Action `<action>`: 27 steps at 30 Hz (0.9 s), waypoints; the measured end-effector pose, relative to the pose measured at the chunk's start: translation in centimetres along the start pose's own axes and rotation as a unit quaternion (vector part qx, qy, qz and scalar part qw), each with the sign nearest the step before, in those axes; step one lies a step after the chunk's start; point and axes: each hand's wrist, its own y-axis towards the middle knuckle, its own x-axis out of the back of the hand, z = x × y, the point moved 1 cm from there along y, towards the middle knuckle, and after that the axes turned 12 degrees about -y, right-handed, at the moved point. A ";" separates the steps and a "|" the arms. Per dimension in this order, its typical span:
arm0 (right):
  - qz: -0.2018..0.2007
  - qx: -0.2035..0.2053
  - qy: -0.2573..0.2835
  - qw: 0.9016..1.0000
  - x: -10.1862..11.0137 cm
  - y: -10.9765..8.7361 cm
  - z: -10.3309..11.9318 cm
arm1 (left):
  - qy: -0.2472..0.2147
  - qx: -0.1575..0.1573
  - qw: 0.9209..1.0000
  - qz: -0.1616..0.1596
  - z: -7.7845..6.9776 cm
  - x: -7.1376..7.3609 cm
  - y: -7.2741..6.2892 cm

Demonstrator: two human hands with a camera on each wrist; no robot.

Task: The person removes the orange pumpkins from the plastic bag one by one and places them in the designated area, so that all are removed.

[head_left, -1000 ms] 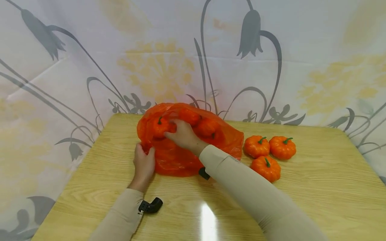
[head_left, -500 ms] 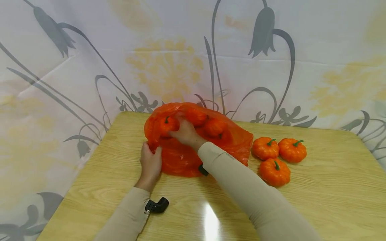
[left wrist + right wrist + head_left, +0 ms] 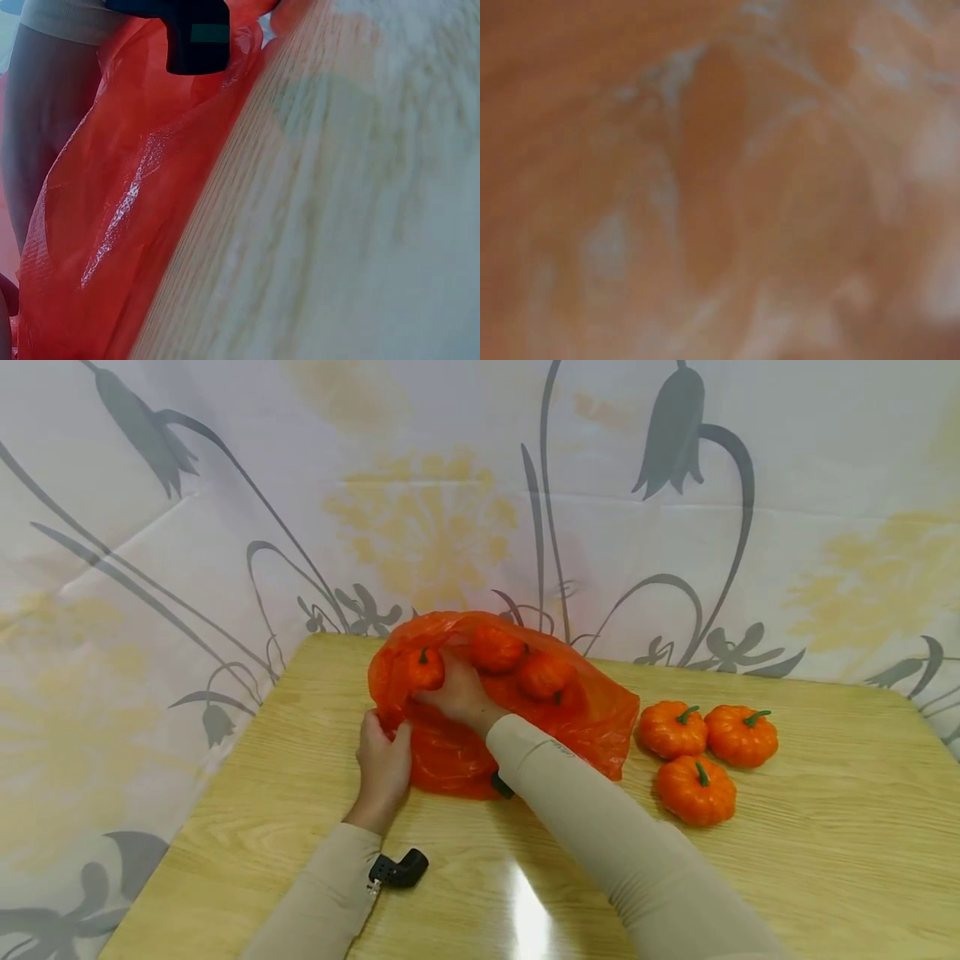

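Note:
A thin orange plastic bag (image 3: 450,768) lies on its side on the table. My left hand (image 3: 385,760) grips the bag's near left edge between thumb and fingers. My right hand (image 3: 459,700) reaches inside the bag. Its thumb lies by the lower edge of a small orange pumpkin (image 3: 425,669); the fingertips are hidden, so I cannot tell whether they hold it. Two more pumpkins, a back one (image 3: 497,648) and a right one (image 3: 547,674), show inside the bag. In the left wrist view the bag (image 3: 150,202) fills the left side. Blur covers the right wrist view.
Outside the bag, to its right, three green-stemmed pumpkins stand close together: a left one (image 3: 672,730), a right one (image 3: 742,736) and a front one (image 3: 697,791). The wooden table (image 3: 840,843) ends at a flower-printed cloth backdrop (image 3: 450,527).
The head view has shifted, so the scene sits farther right. Inside the bag, my right hand has moved slightly left, closer against the left pumpkin. My left hand keeps its grip on the bag's edge.

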 end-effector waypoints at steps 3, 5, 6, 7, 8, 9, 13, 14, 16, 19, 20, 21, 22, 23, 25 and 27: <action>-0.009 -0.001 0.001 1.000 -0.2 0.0 0.0 | 0.003 -0.002 1.000 0.000 -0.1 0.0 0.0; -0.014 -0.008 -0.002 1.000 -0.4 0.0 0.0 | 0.006 -0.003 1.000 -0.002 -0.1 0.0 0.0; -0.017 -0.013 -0.003 1.000 -0.4 -0.1 0.0 | 0.009 -0.005 1.000 -0.004 -0.1 0.0 0.0; -0.019 -0.019 -0.005 1.000 -0.5 -0.1 0.0 | 0.011 -0.007 1.000 -0.005 -0.1 0.0 0.0; -0.021 -0.023 -0.007 0.999 -0.6 -0.1 0.0 | 0.013 -0.009 1.000 -0.007 -0.1 0.0 0.0; -0.022 -0.027 -0.008 0.999 -0.6 -0.1 0.0 | 0.014 -0.010 1.000 -0.008 -0.1 -0.1 0.0; -0.024 -0.039 -0.013 0.999 -0.6 -0.3 -0.2 | 0.015 -0.007 1.000 -0.007 -0.1 0.0 0.0; -0.026 -0.039 -0.011 0.999 -0.4 -0.4 -0.2 | 0.014 -0.007 1.000 -0.006 -0.1 0.0 0.0; -0.030 -0.039 -0.013 0.999 -0.2 -0.6 -0.3 | 0.013 -0.004 1.000 -0.004 -0.1 -0.1 -0.1; -0.038 -0.032 -0.015 0.999 0.4 -0.9 -0.3 | 0.014 -0.004 1.000 -0.002 -0.2 -0.1 -0.1; -0.041 -0.029 -0.018 0.999 0.5 -1.0 -0.2 | 0.014 -0.004 1.000 -0.001 -0.3 -0.1 -0.1; -0.041 -0.026 -0.020 0.999 0.7 -1.1 -0.2 | 0.013 -0.003 1.000 0.000 -0.3 -0.1 -0.1; -0.041 -0.023 -0.021 0.999 0.8 -1.3 -0.1 | 0.014 -0.003 1.000 0.000 -0.3 -0.1 -0.1; -0.039 -0.020 -0.022 0.999 0.9 -1.4 0.0 | 0.014 -0.003 1.000 0.001 -0.3 -0.1 -0.1; -0.035 -0.012 -0.025 0.999 1.1 -1.9 0.3 | 0.015 0.000 1.000 0.005 -0.3 0.0 -0.1; -0.029 -0.007 -0.027 0.999 1.1 -2.5 0.6 | 0.015 0.003 1.000 0.007 -0.2 0.1 -0.1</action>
